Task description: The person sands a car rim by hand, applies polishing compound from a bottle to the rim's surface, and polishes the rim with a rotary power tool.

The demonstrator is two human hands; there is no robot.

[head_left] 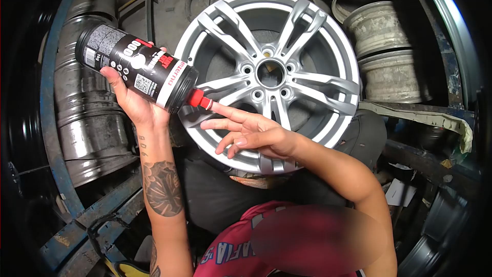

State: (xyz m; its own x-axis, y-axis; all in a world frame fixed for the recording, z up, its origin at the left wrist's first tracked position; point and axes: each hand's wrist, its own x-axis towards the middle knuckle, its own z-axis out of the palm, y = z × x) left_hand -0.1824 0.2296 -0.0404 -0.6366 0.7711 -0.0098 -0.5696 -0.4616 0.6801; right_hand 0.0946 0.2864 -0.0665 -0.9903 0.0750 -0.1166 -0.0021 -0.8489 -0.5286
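My left hand [130, 90] is closed around a black bottle of polishing compound [136, 64], labelled "menzerna" and "1000". The bottle is tilted, with its red nozzle [200, 99] pointing down and to the right. At the nozzle's tip is the index fingertip of my right hand [256, 133], whose other fingers are spread and hold nothing. Below and behind both hands is a silver alloy wheel rim [333, 82], with its double spokes and central hole facing up. The right hand is over the rim's lower left edge.
Stacked dark rims [92, 118] stand along the left side. More worn steel rims [376, 28] are piled at the upper right. Blue metal frame bars [59, 174] run down both sides. A strip of pale material [435, 118] hangs over the right bar.
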